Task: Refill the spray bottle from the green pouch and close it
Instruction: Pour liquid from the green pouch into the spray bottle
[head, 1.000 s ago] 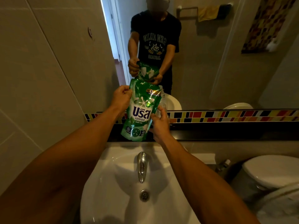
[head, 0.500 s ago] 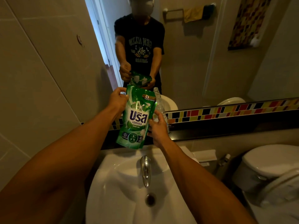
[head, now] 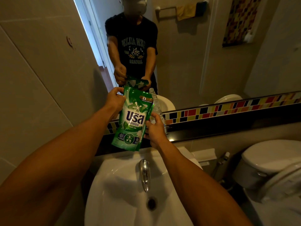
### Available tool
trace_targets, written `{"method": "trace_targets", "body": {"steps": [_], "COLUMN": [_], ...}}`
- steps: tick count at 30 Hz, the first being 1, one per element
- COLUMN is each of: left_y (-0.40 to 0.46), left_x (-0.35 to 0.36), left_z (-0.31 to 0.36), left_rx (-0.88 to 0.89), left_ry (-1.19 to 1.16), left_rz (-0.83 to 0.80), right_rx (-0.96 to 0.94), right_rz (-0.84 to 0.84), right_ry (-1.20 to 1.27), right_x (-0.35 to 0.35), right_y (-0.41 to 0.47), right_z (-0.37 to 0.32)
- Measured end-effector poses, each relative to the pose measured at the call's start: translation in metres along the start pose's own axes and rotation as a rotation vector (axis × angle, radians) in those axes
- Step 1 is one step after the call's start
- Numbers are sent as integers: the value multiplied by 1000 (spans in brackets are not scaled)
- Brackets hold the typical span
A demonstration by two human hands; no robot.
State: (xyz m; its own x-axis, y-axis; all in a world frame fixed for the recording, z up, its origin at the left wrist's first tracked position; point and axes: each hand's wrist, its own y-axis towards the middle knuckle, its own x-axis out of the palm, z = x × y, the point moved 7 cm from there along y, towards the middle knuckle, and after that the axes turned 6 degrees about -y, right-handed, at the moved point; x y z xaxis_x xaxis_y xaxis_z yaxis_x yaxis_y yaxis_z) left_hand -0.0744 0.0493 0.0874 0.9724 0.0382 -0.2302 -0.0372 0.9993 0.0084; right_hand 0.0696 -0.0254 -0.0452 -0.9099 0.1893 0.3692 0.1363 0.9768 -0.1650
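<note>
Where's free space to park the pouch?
Bare: sink rim left of the faucet, and the dark ledge right of the bottle. Crowded: mid-ledge, where both hands, left hand and right hand, hold the pouch.

Both bare forearms stretched out forward, pretty much parallel. Left hand [head: 115, 100] is up higher, fingers pinched closed on the top corner of the glossy green plastic pouch [head: 132, 121]. Right hand [head: 155, 130] sits lower, fingers curled at the pouch's right edge.
</note>
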Motion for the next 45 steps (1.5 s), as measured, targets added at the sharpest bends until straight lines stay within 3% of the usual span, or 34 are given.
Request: {"method": "trace_targets", "body": {"steps": [45], "left_y": [14], "left_x": [20], "left_z": [35], "left_rx": [48], "left_ry": [334], "left_rz": [-58], "right_rx": [119], "right_rz": [-34], "right_ry": [190], "right_x": [9], "right_y": [-4], "right_z": [7]}}
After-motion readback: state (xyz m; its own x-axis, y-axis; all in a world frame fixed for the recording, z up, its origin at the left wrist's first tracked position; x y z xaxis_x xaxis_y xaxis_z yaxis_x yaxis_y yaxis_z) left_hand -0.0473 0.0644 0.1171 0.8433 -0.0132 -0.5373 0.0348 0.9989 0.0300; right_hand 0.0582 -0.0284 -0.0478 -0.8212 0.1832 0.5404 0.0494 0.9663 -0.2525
